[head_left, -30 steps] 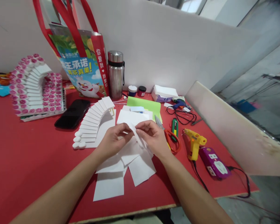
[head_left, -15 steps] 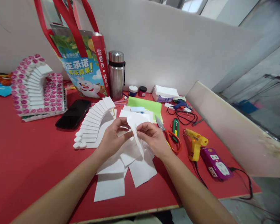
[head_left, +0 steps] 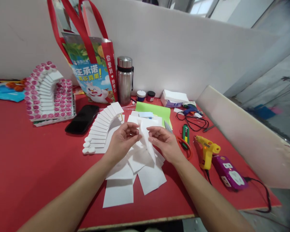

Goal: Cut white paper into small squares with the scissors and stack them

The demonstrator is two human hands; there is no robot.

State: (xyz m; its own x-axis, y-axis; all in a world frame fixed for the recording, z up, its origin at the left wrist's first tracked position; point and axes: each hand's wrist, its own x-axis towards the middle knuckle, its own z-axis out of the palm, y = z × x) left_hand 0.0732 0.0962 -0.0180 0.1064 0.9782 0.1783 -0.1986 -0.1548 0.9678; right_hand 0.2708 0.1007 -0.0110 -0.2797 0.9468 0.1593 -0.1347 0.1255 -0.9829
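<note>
My left hand pinches the top of a white paper strip that hangs down between my hands. My right hand is just beside the strip, fingers curled and touching its edge. Under both hands lies a loose pile of white paper sheets on the red table. A white paper staircase model stands just left of my left hand.
Red scissors, a green cutter, a yellow glue gun and a purple power strip lie to the right. Behind are a black phone, a steel flask, a red tote bag, green paper and a pink-dotted stair model.
The paper strip has been lifted from the pile and now hangs upright from my left hand's pinch. My right hand has loosened its hold. The view has shifted slightly left.
</note>
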